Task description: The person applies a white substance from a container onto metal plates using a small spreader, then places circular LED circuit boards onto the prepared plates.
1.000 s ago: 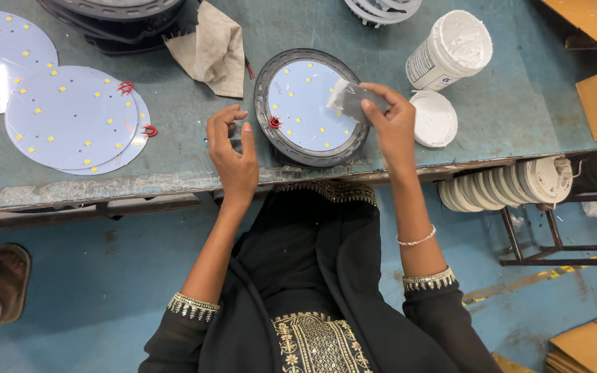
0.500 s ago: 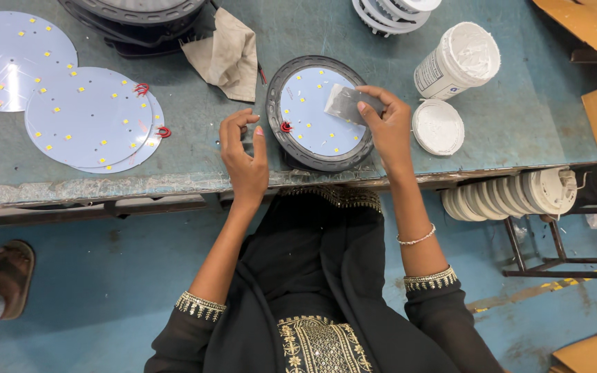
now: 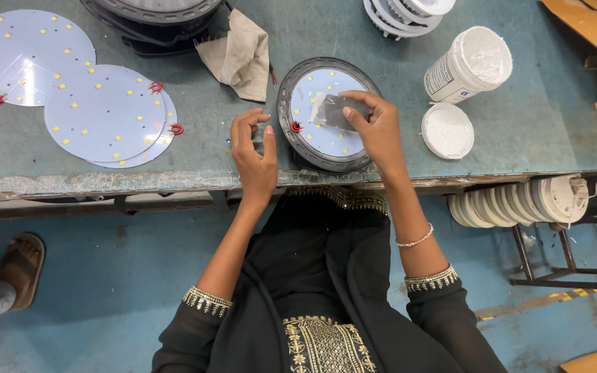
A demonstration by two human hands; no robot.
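Resting on a worn teal workbench [image 3: 533,131]: right hand [image 3: 374,128] pinching grey pad [image 3: 333,110], left hand [image 3: 253,152] empty, half-curled.

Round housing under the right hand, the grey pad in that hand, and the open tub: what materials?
Round housing: looks like cast metal, dark matte grey, with a ribbed rim; could be painted.
Grey pad pinched in the right hand: thin, flexible, dull grey, probably foam or cloth; cannot tell which.
Open tub: white plastic, holding white paste smeared up its rim.
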